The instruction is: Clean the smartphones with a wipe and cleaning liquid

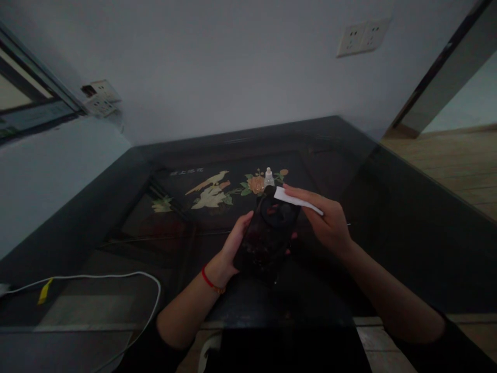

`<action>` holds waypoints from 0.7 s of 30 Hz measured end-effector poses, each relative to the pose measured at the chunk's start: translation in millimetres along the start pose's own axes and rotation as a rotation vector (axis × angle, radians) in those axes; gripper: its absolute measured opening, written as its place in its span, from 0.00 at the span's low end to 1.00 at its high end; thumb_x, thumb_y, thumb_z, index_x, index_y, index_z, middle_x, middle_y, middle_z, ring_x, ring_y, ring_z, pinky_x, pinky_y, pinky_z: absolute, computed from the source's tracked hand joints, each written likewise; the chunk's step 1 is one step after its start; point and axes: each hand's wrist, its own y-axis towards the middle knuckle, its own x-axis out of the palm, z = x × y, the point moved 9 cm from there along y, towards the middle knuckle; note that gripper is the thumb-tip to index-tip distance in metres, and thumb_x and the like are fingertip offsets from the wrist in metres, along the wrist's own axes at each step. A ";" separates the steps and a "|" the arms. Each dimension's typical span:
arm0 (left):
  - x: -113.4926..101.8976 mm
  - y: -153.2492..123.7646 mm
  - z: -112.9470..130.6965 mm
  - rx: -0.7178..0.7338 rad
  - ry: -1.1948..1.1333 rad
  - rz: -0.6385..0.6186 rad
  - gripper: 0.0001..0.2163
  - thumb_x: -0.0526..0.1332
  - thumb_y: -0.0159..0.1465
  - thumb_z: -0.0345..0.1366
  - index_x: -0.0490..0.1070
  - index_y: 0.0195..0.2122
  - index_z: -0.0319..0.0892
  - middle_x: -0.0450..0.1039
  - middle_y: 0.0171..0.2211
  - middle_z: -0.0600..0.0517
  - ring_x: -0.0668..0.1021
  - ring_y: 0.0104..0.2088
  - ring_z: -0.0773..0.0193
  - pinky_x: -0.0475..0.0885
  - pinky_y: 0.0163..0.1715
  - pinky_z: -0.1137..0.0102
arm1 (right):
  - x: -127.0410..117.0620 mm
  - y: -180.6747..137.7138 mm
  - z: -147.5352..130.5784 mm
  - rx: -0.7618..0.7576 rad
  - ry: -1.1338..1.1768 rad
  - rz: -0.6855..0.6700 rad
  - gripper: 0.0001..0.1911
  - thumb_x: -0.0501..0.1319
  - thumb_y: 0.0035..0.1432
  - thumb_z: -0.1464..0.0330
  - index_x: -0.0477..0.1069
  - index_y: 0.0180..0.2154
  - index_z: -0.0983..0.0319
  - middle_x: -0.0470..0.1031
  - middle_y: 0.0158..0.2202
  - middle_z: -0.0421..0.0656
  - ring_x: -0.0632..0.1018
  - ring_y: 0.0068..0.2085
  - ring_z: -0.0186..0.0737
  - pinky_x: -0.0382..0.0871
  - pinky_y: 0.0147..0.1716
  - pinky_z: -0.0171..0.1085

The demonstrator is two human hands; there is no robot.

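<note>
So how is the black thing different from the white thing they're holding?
The black device is dark, big and thick, gripped by the left hand. The white strip is pale, small and thin, held by the right hand. Both are held above the table.

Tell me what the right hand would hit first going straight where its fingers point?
Probably the small white bottle just past its white wipe and the dark device; depth is unclear.
</note>
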 end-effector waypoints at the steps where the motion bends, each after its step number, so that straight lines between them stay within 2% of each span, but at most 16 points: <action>1: -0.4 -0.2 6.6 0.053 -0.030 0.006 0.26 0.49 0.66 0.51 0.68 0.56 0.37 0.77 0.47 0.41 0.78 0.47 0.50 0.68 0.50 0.56 | -0.7 -0.4 2.6 0.015 0.005 0.007 0.23 0.50 0.63 0.76 0.69 0.55 0.53 0.73 0.56 0.40 0.73 0.57 0.39 0.67 0.57 0.45; 4: -3.7 -1.1 20.5 0.166 -0.108 0.049 0.26 0.47 0.67 0.50 0.67 0.57 0.38 0.75 0.50 0.42 0.76 0.51 0.52 0.67 0.52 0.56 | 3.8 -2.3 7.8 0.042 0.023 0.001 0.23 0.51 0.63 0.75 0.67 0.57 0.54 0.68 0.60 0.41 0.70 0.60 0.40 0.64 0.59 0.47; 7: -11.6 -1.4 23.7 0.188 -0.150 0.127 0.25 0.46 0.68 0.48 0.66 0.57 0.38 0.76 0.48 0.42 0.77 0.50 0.53 0.66 0.54 0.56 | 14.4 -5.3 9.3 0.061 0.035 -0.009 0.23 0.50 0.64 0.75 0.65 0.59 0.55 0.67 0.60 0.42 0.69 0.60 0.40 0.65 0.60 0.47; 10: -26.9 -2.8 25.3 0.206 -0.198 0.258 0.24 0.46 0.68 0.48 0.71 0.52 0.37 0.79 0.40 0.44 0.80 0.44 0.54 0.67 0.53 0.56 | 29.5 -9.7 3.6 0.027 0.037 -0.061 0.24 0.50 0.64 0.76 0.64 0.59 0.55 0.67 0.60 0.42 0.68 0.60 0.39 0.63 0.60 0.48; 12: -38.1 -5.4 29.7 0.265 -0.238 0.353 0.22 0.48 0.68 0.46 0.73 0.47 0.36 0.80 0.34 0.46 0.81 0.37 0.58 0.69 0.52 0.60 | 38.8 -13.4 -3.9 -0.030 0.027 -0.107 0.26 0.50 0.63 0.77 0.62 0.60 0.55 0.66 0.61 0.43 0.67 0.61 0.40 0.61 0.62 0.50; 14: -43.6 -7.4 35.2 0.333 -0.261 0.398 0.19 0.49 0.68 0.44 0.74 0.46 0.36 0.80 0.32 0.48 0.81 0.33 0.62 0.70 0.51 0.64 | 45.5 -17.8 -12.3 -0.094 0.010 -0.147 0.28 0.50 0.62 0.78 0.60 0.62 0.55 0.64 0.62 0.44 0.65 0.62 0.41 0.59 0.62 0.52; 16: -38.5 -6.8 41.5 0.390 -0.253 0.344 0.21 0.48 0.68 0.44 0.71 0.51 0.35 0.80 0.37 0.46 0.81 0.38 0.61 0.68 0.52 0.65 | 49.5 -22.2 -22.2 -0.166 -0.001 -0.177 0.29 0.49 0.62 0.79 0.58 0.63 0.57 0.63 0.63 0.48 0.65 0.63 0.41 0.58 0.62 0.53; 19: -21.4 -6.8 50.8 0.455 -0.233 0.192 0.26 0.45 0.69 0.46 0.63 0.60 0.34 0.76 0.48 0.42 0.77 0.50 0.58 0.64 0.57 0.62 | 50.5 -28.6 -39.8 -0.301 -0.008 -0.190 0.28 0.50 0.62 0.79 0.57 0.63 0.62 0.65 0.61 0.53 0.65 0.63 0.42 0.60 0.61 0.53; 21: -16.2 -10.2 57.0 0.510 -0.250 0.159 0.27 0.44 0.69 0.46 0.59 0.63 0.34 0.75 0.51 0.42 0.76 0.52 0.59 0.62 0.59 0.62 | 50.3 -32.5 -51.3 -0.399 -0.027 -0.190 0.26 0.50 0.63 0.77 0.58 0.62 0.64 0.66 0.60 0.56 0.66 0.62 0.43 0.62 0.60 0.53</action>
